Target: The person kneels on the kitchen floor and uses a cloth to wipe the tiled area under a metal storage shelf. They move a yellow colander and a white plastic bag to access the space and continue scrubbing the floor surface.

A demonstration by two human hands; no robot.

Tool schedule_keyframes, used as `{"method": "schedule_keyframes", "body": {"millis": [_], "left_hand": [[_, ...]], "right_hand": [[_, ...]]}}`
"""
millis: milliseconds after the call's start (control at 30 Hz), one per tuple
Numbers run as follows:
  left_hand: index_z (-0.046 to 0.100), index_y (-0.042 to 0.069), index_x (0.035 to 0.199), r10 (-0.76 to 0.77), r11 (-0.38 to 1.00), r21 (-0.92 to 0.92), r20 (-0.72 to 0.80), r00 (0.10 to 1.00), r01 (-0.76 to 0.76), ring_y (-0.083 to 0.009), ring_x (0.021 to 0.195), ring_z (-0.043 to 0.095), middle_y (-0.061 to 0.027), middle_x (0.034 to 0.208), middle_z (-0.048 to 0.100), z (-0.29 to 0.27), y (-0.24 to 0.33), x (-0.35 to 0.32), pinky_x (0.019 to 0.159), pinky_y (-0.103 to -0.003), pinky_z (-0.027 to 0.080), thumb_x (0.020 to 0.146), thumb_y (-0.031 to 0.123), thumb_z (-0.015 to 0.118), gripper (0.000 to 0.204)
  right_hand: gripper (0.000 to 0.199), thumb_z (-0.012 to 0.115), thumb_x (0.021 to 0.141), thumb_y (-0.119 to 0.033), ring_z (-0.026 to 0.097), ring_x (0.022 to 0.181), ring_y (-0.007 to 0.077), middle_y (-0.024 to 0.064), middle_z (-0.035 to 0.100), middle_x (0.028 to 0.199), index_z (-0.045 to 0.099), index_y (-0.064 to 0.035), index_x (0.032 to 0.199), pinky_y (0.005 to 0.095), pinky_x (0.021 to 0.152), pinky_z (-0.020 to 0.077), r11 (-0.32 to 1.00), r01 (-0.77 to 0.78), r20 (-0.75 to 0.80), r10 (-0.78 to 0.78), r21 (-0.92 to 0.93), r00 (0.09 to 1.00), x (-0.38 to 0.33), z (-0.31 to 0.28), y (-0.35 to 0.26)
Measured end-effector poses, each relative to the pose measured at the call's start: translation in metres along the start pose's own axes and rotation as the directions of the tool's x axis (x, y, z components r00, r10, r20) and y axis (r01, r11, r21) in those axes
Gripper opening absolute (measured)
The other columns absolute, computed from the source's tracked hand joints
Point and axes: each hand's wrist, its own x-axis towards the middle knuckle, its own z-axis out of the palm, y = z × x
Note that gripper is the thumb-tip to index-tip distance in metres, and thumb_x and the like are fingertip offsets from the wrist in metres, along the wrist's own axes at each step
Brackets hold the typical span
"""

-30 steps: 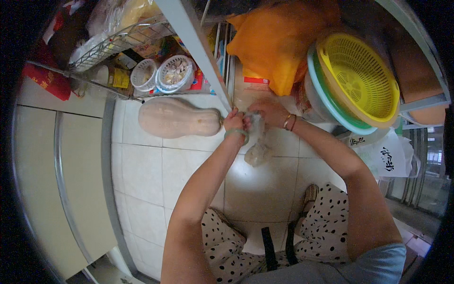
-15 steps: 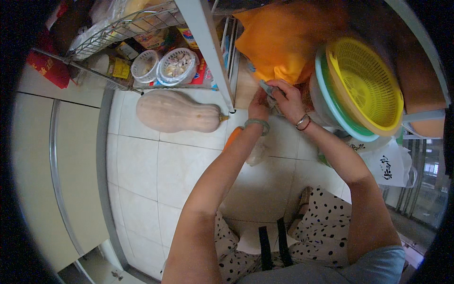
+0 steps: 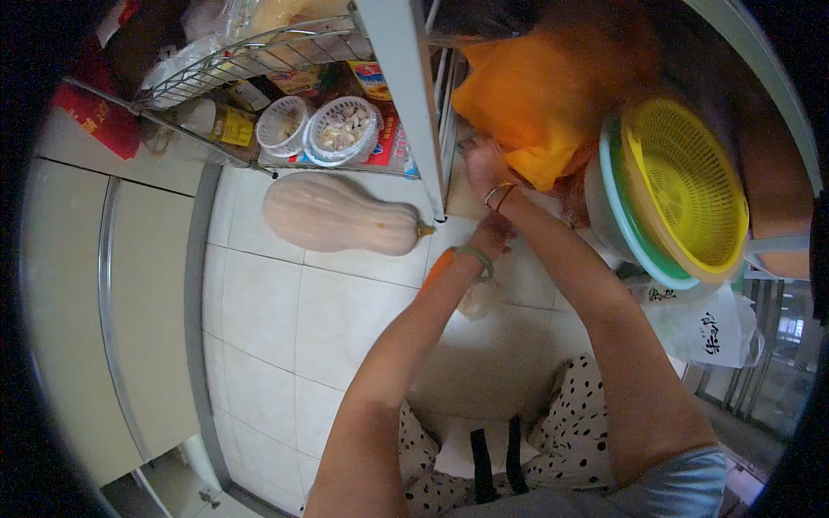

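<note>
My right hand (image 3: 485,166) reaches past my left one to the foot of the rack post, beside a hanging orange cloth or bag (image 3: 540,129). Its fingers look curled; whatever they hold is hidden. Below it, my left hand (image 3: 495,235) lies partly behind the right forearm, a green bangle at the wrist. Its fingers are mostly covered, so I cannot make out their grip. An orange, carrot-like thing (image 3: 438,268) shows along the left wrist, and a clear plastic bag (image 3: 474,302) sits on the floor below. A large pale butternut squash (image 3: 341,216) lies left of my hands.
A wire rack with a grey post (image 3: 408,95) holds a white basket of garlic (image 3: 345,134) and a smaller white basket (image 3: 281,127). Stacked basins with a yellow colander (image 3: 686,186) stand on the right, above a white bag (image 3: 712,328). Cabinet doors (image 3: 147,319) line the left.
My right hand has moved left and crossed beyond my left hand, which has drawn nearer to me. The grey-green thing held between them no longer shows. The view has shifted slightly.
</note>
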Motion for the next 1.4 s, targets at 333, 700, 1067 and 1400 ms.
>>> {"method": "schedule_keyframes", "body": {"millis": [333,700,1067,1400], "left_hand": [[0.029,0.02,0.134,-0.352,0.616,-0.678,0.218,0.91,0.401,-0.0247,0.088,0.058,-0.006,0.121,0.05,0.007,0.029,-0.029,0.061,-0.037,0.047,0.089,0.006,0.038,0.048],[0.05,0.007,0.103,-0.57,0.455,-0.853,-0.058,0.82,0.256,-0.0204,0.058,0.055,-0.0125,0.088,0.061,-0.018,-0.01,-0.063,0.042,-0.034,0.038,0.084,0.001,0.037,0.023],[0.049,0.011,0.117,-0.618,0.463,-0.829,-0.048,0.785,0.314,-0.0172,0.055,0.053,-0.0092,0.084,0.059,-0.022,0.055,-0.054,0.042,-0.027,0.04,0.083,-0.005,0.037,0.04],[0.056,0.011,0.109,-0.584,0.459,-0.881,-0.203,0.786,0.113,-0.0175,0.061,0.052,-0.0048,0.083,0.059,0.005,0.042,-0.009,0.049,-0.03,0.042,0.083,0.002,0.047,0.028]], "right_hand": [[0.019,0.052,0.072,-0.006,0.048,0.1,0.0311,0.0116,0.056,0.102,0.062,-0.0023,0.088,0.0408,0.087,0.0397,0.996,-0.06,-0.118,0.068,0.068,0.991,0.008,0.02,0.004],[0.027,0.049,0.075,-0.009,0.051,0.099,0.0339,0.0182,0.054,0.104,0.056,-0.0024,0.101,0.0428,0.088,0.0405,0.923,0.222,0.0,-0.234,0.314,0.972,-0.079,0.019,-0.021],[0.037,0.054,0.07,0.0,0.046,0.11,0.0282,0.008,0.049,0.119,0.057,-0.0074,0.107,0.0369,0.095,0.0365,0.989,0.073,0.101,-0.087,0.13,0.991,-0.144,-0.036,0.03],[0.018,0.053,0.085,-0.007,0.058,0.085,0.0128,0.0101,0.065,0.09,0.063,-0.003,0.099,0.0253,0.075,0.045,0.433,-0.292,0.151,0.33,0.853,0.932,-0.129,-0.013,0.069]]}}
